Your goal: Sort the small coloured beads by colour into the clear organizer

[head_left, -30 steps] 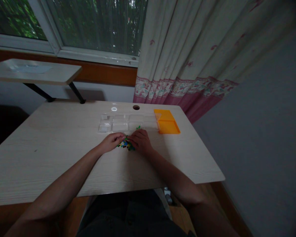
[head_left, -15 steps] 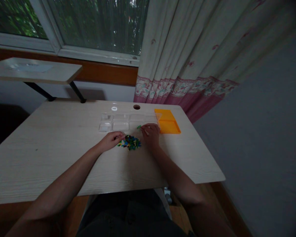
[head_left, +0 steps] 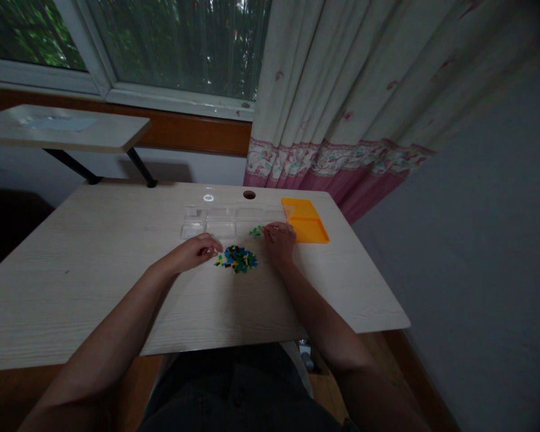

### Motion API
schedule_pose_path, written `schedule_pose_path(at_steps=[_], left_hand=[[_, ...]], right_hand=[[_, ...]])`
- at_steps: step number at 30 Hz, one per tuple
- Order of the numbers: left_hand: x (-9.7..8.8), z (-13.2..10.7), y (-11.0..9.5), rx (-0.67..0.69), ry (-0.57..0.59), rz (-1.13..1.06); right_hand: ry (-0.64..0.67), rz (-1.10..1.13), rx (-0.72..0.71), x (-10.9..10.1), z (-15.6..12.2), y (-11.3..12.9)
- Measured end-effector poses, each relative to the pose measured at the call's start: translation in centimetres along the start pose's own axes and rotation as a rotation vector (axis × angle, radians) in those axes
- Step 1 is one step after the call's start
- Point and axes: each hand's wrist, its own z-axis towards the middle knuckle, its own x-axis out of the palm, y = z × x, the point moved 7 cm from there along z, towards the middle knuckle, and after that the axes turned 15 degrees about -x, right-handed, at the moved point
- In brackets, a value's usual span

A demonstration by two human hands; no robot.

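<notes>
A heap of small coloured building bricks (head_left: 238,259), mostly blue, green and yellow, lies on the table. At its left edge is my left hand (head_left: 192,252), fingers curled together; whatever they hold is too small to make out. Beyond the heap stands a clear compartment tray (head_left: 220,228). A few green bricks (head_left: 255,231) are in one of its compartments near the right end. My right hand (head_left: 279,241) is over the tray's right part, beside those green bricks, fingertips pinched. I cannot tell whether a brick is between them.
An orange two-part tray (head_left: 308,230) lies just right of my right hand. Behind the clear tray is a round cable hole (head_left: 249,195) in the wooden table (head_left: 117,240). A raised shelf (head_left: 117,133) stands at the back left, and a curtain (head_left: 333,120) hangs behind.
My left hand has drawn back left from the heap. The right hand has shifted slightly right, and more green bricks now show beside its fingertips.
</notes>
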Motion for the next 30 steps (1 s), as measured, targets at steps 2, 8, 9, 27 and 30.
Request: schedule_pose_path(at_steps=[2,8,9,27,30], left_hand=[[0.2,0.0,0.4,0.015,0.017,0.005],[0.8,0.1,0.6,0.035,0.054,0.046],[0.8,0.1,0.6,0.036,0.057,0.055],[1.4,0.3,-0.4,-0.035,-0.045,0.219],[1.4,0.2,-0.6,-0.034,-0.056,0.241]], right_hand=[[0.026,0.013,0.000,0.1,0.1,0.1],[0.029,0.024,-0.024,0.1,0.1,0.4],[0.030,0.024,-0.024,0.2,0.0,0.4],[-0.009,0.037,-0.077,0.1,-0.1,0.7],[-0.013,0.039,-0.077,0.1,-0.1,0.7]])
